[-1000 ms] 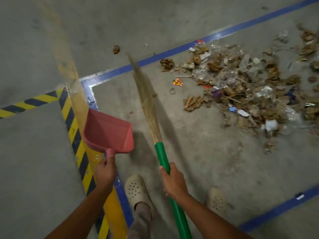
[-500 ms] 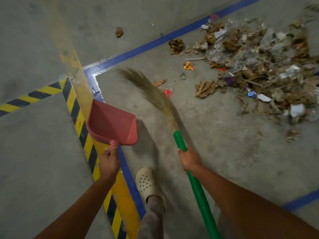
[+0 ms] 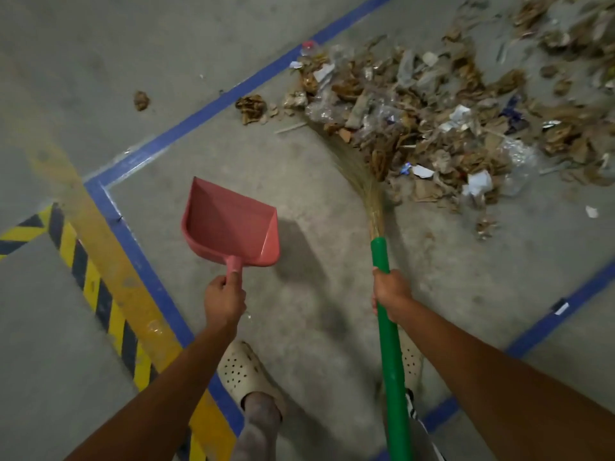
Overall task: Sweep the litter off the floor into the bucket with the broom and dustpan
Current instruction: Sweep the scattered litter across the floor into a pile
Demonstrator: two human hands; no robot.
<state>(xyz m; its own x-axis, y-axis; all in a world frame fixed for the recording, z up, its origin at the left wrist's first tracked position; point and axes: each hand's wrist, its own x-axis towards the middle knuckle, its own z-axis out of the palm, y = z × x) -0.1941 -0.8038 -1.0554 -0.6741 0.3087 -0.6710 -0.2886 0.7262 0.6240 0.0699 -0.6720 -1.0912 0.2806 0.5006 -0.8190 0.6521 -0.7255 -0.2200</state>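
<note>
The pink dustpan (image 3: 229,224) is held by its handle, the left grip (image 3: 223,299) clamped round it. The green-handled broom (image 3: 388,347) is clasped in the right grip (image 3: 390,291), its bristles laid against the near edge of the litter (image 3: 432,121), which is heaped on the floor (image 3: 299,161) ahead.

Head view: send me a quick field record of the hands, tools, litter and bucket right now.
left hand: grips the handle of the pink dustpan
dustpan: nothing in it; looks lifted off the floor, mouth pointing away from the person
right hand: grips the green handle of the broom
broom: bristles lie against the near left edge of the litter pile
litter pile: paper, plastic and brown scraps, spread inside the blue floor line
stray scrap: one brown piece, outside that line
bucket: not in view
</note>
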